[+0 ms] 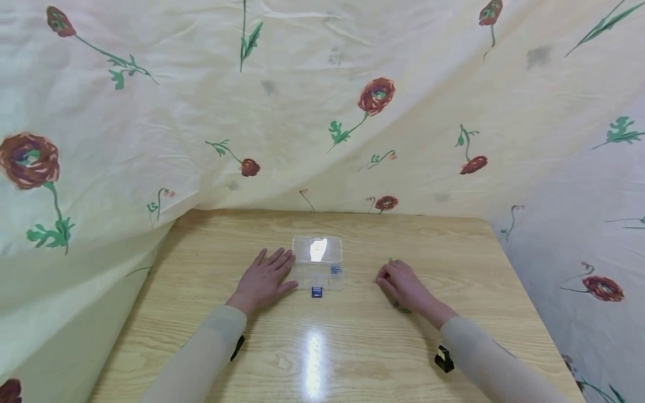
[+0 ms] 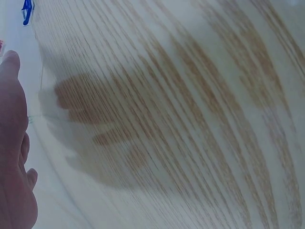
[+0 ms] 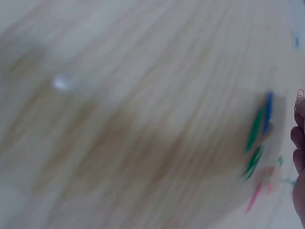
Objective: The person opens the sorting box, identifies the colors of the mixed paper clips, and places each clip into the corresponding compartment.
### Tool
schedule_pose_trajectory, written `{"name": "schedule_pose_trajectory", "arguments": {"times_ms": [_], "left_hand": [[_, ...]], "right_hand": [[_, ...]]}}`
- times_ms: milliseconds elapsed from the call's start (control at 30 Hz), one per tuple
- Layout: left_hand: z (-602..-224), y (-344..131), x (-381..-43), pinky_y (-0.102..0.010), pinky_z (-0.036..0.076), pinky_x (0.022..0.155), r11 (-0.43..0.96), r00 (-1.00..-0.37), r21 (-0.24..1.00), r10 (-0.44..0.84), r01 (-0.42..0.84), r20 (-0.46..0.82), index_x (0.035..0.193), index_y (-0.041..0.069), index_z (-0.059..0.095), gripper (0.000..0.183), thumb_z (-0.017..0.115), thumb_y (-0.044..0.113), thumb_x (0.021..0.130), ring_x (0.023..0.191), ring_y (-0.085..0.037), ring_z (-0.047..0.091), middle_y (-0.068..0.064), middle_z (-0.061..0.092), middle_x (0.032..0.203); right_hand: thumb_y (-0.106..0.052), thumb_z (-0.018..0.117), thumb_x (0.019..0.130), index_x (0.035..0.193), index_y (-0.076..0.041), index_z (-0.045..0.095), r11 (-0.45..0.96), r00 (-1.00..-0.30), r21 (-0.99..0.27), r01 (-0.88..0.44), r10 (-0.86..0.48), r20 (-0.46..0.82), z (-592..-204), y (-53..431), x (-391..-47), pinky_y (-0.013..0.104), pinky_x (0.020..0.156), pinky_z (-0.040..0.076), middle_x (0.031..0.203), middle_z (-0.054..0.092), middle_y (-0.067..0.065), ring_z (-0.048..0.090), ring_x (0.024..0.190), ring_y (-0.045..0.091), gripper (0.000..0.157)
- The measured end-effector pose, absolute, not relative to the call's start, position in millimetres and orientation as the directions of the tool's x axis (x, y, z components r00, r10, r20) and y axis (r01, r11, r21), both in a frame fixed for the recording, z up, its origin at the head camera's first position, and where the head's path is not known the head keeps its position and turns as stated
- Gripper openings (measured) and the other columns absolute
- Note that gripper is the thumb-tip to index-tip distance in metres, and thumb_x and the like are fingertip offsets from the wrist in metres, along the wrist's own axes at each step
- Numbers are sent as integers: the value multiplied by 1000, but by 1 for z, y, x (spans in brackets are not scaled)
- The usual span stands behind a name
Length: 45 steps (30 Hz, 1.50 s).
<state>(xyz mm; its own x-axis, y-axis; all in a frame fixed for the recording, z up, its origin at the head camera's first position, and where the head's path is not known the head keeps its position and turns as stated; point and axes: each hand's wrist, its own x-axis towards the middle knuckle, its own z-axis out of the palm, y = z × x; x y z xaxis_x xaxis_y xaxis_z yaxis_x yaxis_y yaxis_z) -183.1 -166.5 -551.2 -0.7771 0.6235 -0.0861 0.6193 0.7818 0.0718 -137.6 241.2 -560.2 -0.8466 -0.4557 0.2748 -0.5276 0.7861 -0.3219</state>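
My left hand (image 1: 266, 281) lies flat with fingers spread beside a clear plastic box (image 1: 304, 277), its fingertips and thumb at the box's left edge. The box's transparent lid (image 1: 302, 250) is folded back, and a blue latch (image 1: 316, 292) sticks out in front. Blue paper clips (image 1: 335, 270) lie in the back right compartment. Right of the box, my right hand (image 1: 403, 286) has its fingers curled; in the right wrist view they pinch a pink paper clip (image 3: 300, 93). Near it lie loose paper clips, blurred: green (image 3: 254, 130), blue (image 3: 268, 112) and pink (image 3: 255, 195).
Both hands are over a wood-grain table (image 1: 242, 375). A flowered cloth (image 1: 302, 112) hangs behind and along the sides. Small green clips (image 1: 403, 309) show under the right wrist. Each wrist wears a dark camera mount (image 1: 444, 359).
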Motion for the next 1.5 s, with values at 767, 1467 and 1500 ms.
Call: {"name": "schedule_pose_trajectory", "arguments": {"times_ms": [767, 1467, 1500], "left_hand": [[-555, -164, -184, -55, 14, 134, 780, -781, 90, 624, 619, -34, 168, 14, 37, 77, 42, 64, 109, 163, -26, 26, -3, 32, 175], [-553, -154, -189, -54, 12, 134, 808, -806, 79, 588, 583, -69, 169, 15, 35, 77, 41, 64, 110, 163, -25, 24, -2, 30, 175], [-553, -154, -189, -53, 12, 134, 810, -807, 76, 586, 582, -71, 169, 15, 35, 78, 41, 64, 110, 163, -24, 24, -2, 30, 175]], "right_hand": [[-5, 79, 95, 96, -8, 71, 685, -824, -459, -566, -483, 296, -539, 129, -183, 43, 92, 55, 95, 72, 4, 63, 97, 23, 8], [-5, 85, 90, 100, -4, 77, 694, -820, -441, -569, -440, 367, -546, 171, -200, 45, 93, 58, 100, 76, 6, 66, 102, 27, 14], [-4, 86, 89, 100, -3, 77, 690, -813, -436, -577, -436, 386, -547, 177, -200, 46, 93, 58, 100, 76, 7, 67, 102, 28, 15]]}}
